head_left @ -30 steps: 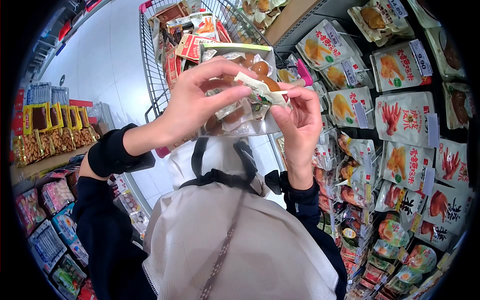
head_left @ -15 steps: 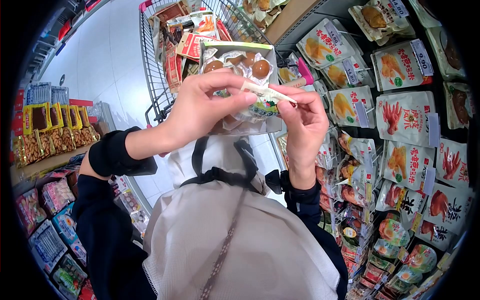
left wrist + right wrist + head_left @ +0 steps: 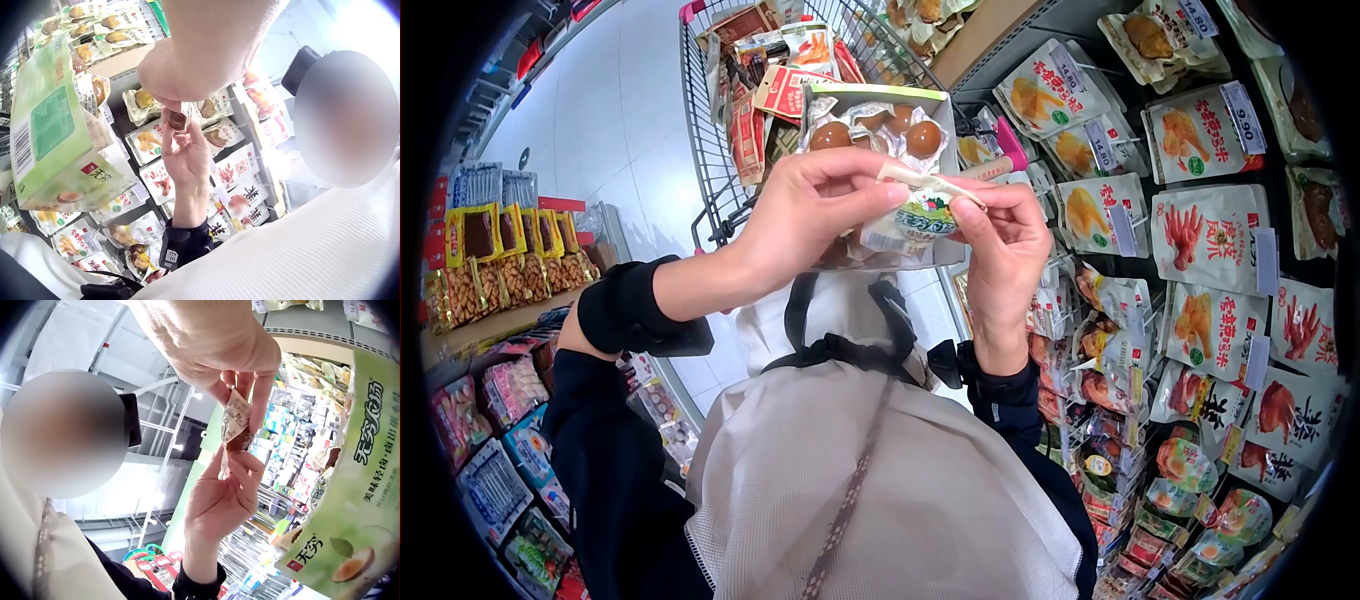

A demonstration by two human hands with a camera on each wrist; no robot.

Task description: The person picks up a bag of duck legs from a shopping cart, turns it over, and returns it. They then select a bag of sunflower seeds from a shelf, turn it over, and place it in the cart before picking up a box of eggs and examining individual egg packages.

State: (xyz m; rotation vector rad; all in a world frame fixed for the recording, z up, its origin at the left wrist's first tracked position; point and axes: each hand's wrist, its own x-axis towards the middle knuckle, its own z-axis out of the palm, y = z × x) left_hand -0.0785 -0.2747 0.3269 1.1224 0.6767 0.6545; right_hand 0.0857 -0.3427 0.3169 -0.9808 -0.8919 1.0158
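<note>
In the head view my left hand [image 3: 820,205] and right hand [image 3: 1006,235] pinch the edges of one small egg packet [image 3: 923,215] between thumbs and fingers. Its printed label, green and red, faces me. A brown egg [image 3: 239,440] shows through the packet in the right wrist view. Just behind the hands stands an open green and white box [image 3: 947,112], with several brown eggs [image 3: 923,139] in clear packets inside. The left wrist view shows the box's green printed side [image 3: 47,125]. My hands hide part of its contents.
Beyond the box is a shopping cart [image 3: 700,130] loaded with red and white snack bags [image 3: 785,92]. Hanging packs of chicken and other meat [image 3: 1205,230] line the shelf wall close on the right. A snack shelf [image 3: 510,240] stands left, across the tiled floor [image 3: 595,110].
Both hands have turned the egg packet, so its egg side no longer shows and its label faces me. The right hand has shifted slightly right and down. More eggs in the box show.
</note>
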